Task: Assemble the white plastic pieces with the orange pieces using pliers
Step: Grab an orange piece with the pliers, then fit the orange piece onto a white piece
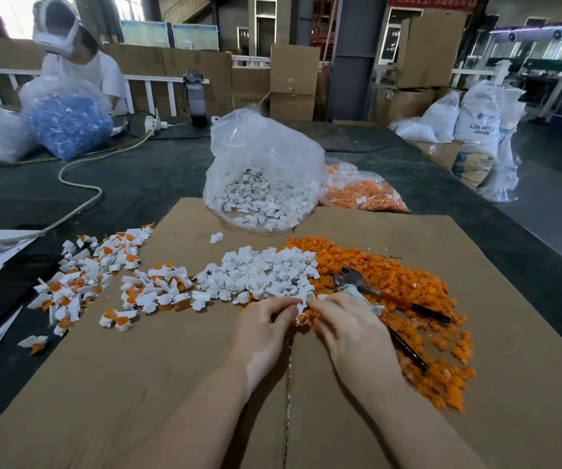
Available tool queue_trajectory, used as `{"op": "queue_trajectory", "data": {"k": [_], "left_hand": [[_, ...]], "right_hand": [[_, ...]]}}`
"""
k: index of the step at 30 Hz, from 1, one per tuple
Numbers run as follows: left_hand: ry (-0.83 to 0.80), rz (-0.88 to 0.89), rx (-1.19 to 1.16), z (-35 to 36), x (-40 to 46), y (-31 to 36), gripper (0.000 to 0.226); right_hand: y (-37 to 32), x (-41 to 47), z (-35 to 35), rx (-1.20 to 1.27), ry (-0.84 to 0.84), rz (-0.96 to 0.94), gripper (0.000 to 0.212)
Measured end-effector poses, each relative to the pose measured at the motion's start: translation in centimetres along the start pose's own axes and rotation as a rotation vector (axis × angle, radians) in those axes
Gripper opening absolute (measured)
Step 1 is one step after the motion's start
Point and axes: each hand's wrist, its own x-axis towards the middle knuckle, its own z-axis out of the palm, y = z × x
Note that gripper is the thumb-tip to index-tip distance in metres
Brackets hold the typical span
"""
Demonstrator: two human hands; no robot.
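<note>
Centrally, low in frame: left hand (266, 328) and right hand (347, 324) pinch one white piece (301, 318) together, fingers curled. Pliers (388, 296) lie on orange pile (408, 282), right.

Both hands (266, 328) (347, 324) pinching a white piece (301, 318), pliers (374, 292) on orange pieces (408, 279), brown cardboard (171, 384)

dark bench (158, 170) with a cardboard sheet (144, 384) laid flat on it, clear bag of blue parts (70, 126) up at 10 o'clock, cream hose (83, 187) snaking across.
</note>
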Motion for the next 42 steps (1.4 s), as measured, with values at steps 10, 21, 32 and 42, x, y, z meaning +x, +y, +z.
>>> {"op": "queue_trajectory", "data": {"k": [10, 21, 32, 42], "left_hand": [[-0.088, 0.026, -0.034, -0.4, -1.3, 0.1, 0.035], [0.163, -0.033, -0.145, -1.3, -1.3, 0.2, 0.01], [0.614, -0.146, 0.488, -9.9, 2.3, -3.3, 0.018], [0.469, 0.031, 0.639, -7.7, 1.9, -2.4, 0.021]], "right_hand": [[-1.3, -0.7, 0.8, 0.17, 0.047, 0.1, 0.011], [-1.1, -0.8, 0.6, 0.197, 0.121, 0.121, 0.006], [-1.1, -0.7, 0.9, 0.155, 0.148, 0.117, 0.015], [-0.9, -0.9, 1.1, 0.102, 0.09, 0.161, 0.015]]}}
